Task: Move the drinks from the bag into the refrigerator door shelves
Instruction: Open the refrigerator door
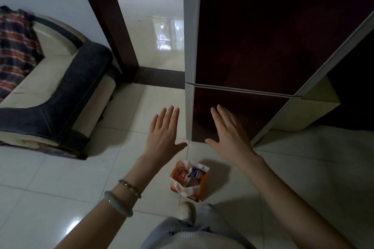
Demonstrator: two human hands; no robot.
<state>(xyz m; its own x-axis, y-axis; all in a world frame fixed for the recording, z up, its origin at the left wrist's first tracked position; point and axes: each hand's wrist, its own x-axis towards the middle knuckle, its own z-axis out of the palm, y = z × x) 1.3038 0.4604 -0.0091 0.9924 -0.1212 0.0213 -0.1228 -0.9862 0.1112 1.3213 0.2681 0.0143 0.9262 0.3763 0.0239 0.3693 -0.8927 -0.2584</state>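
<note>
The fridge (253, 46) stands ahead of me, dark-fronted, both its doors closed, so the door shelves are hidden and I cannot tell how they are laid out; to my left sits a sofa (60, 95) with a striped blanket (16, 46) over its back, well apart from the work; a doorway opens beyond it onto more pale tiled floor (60, 178).

My two arms reach forward over the floor; my left hand (164, 133) is flat, its fingers (168, 115) spread and holding nothing, with two bracelets (123, 196) on that wrist; my right hand (228, 133) is likewise empty, its fingers (222, 115) extended and loosely together with the thumb out, hovering before the lower door without, as far as I can tell, touching it.

The bag (189, 181), orange and white paper, stands open on the floor just in front of my foot (187, 210), below and between my hands; inside I see a blue can (197, 173) and a red drink (182, 175) beside it; more may lie beneath.

I judge the task barely begun; nothing is out of the bag; the next move calls for opening the upper door at its edge, then stooping for one drink at a time.
</note>
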